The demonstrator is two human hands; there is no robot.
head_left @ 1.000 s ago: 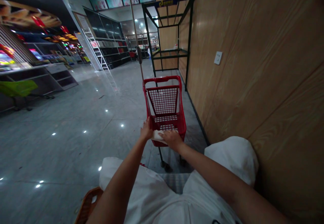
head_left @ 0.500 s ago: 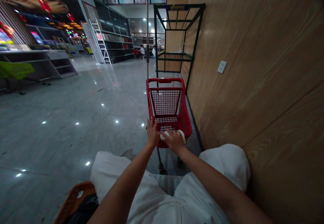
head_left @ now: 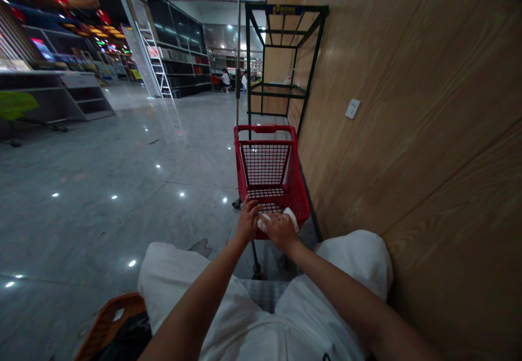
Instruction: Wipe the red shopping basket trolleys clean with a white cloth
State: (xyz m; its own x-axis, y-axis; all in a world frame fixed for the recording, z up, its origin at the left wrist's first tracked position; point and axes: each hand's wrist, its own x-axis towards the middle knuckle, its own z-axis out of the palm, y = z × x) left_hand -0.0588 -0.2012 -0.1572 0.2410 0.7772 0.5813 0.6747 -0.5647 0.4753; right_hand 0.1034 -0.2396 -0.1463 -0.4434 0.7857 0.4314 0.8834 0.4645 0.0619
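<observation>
A small red shopping cart (head_left: 267, 163) with grid walls stands between my knees, its near end facing me. My left hand (head_left: 248, 219) lies at the cart's near left corner, its fingers bent over the rim. Bunched under my right hand (head_left: 280, 229) is a white cloth (head_left: 292, 218), pressed on the near rim. Folds of the cloth stick out on both sides of that hand, and its fingers are closed over the rest. The two hands are close together.
A wood-panelled wall (head_left: 387, 132) runs close along my right. Beyond the cart stands a dark metal rack (head_left: 277, 92); a thin pole (head_left: 238, 51) rises at the cart's left. An orange basket (head_left: 104, 317) holding a black bag sits by my left leg. Two people are far back.
My left hand's fingers were raised and more spread; now they bend down over the rim. My right hand has curled more around the cloth. The view has turned slightly right.
</observation>
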